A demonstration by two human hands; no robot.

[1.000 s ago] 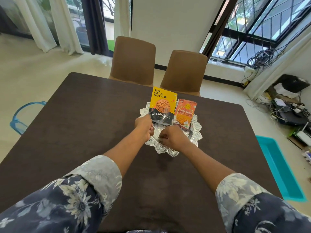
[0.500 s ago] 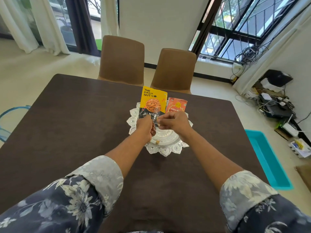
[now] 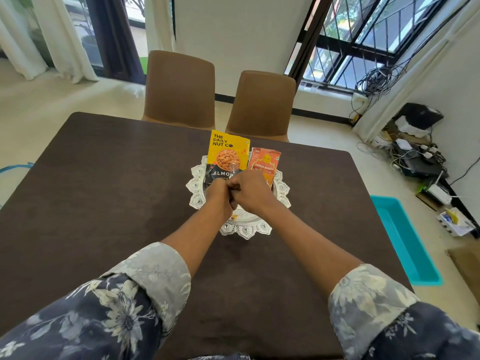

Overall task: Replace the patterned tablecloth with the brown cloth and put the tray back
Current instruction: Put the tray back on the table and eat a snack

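A dark brown cloth covers the whole table. The ornate silver tray sits on it at the middle. On the tray stand a yellow almond packet and an orange snack packet. My left hand and my right hand meet knuckle to knuckle over the tray, fingers curled. They pinch what looks like a small clear wrapper between them. A tiny orange piece lies on the tray below my hands. No patterned tablecloth is in view.
Two brown chairs stand at the table's far side. A teal tub lies on the floor to the right. Tangled cables and devices fill the right corner. Curtains hang at the back left.
My hands left the bottoms of the two packets and came together over the tray's middle. The small orange piece now shows on the tray. The view shifted slightly right.
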